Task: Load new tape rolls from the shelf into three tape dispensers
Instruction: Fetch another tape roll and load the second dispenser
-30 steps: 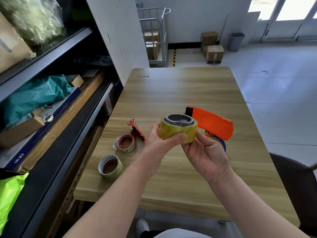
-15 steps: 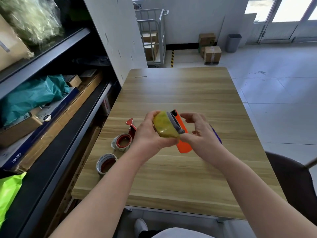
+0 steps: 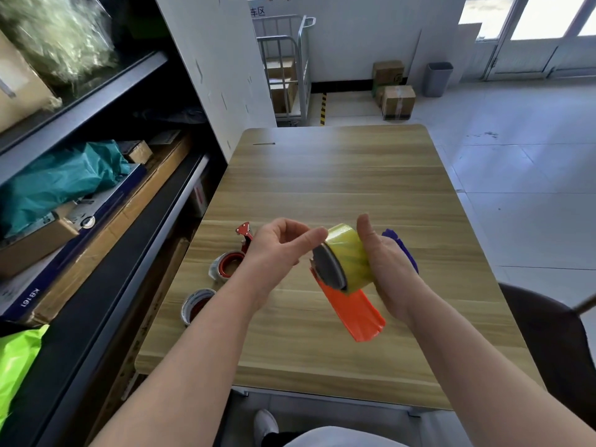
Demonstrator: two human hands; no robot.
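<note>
My right hand [image 3: 388, 269] grips an orange tape dispenser [image 3: 351, 309] above the table, its handle pointing down toward me. A yellow tape roll [image 3: 350, 256] sits on its grey hub [image 3: 327, 266]. My left hand [image 3: 277, 250] is just left of the roll, fingers curled, thumb and forefinger pinched at the roll's upper edge. A red dispenser [image 3: 244, 237] with a tape roll [image 3: 225, 267] lies on the table to the left. Another roll [image 3: 196, 306] lies nearer the table's left edge. A blue dispenser [image 3: 403, 250] shows behind my right hand.
The wooden table [image 3: 335, 175] stands beside a dark shelf unit [image 3: 106, 221] holding boxes and a teal bag [image 3: 58, 179]. A dark chair [image 3: 545, 343] is at the right. Beyond the table are a metal cart [image 3: 283, 59], cardboard boxes [image 3: 395, 100] and a bin [image 3: 437, 79].
The dispenser has turned so its handle points down toward me and the roll now rests in my right hand. My left hand has come off the roll's body to its upper edge.
</note>
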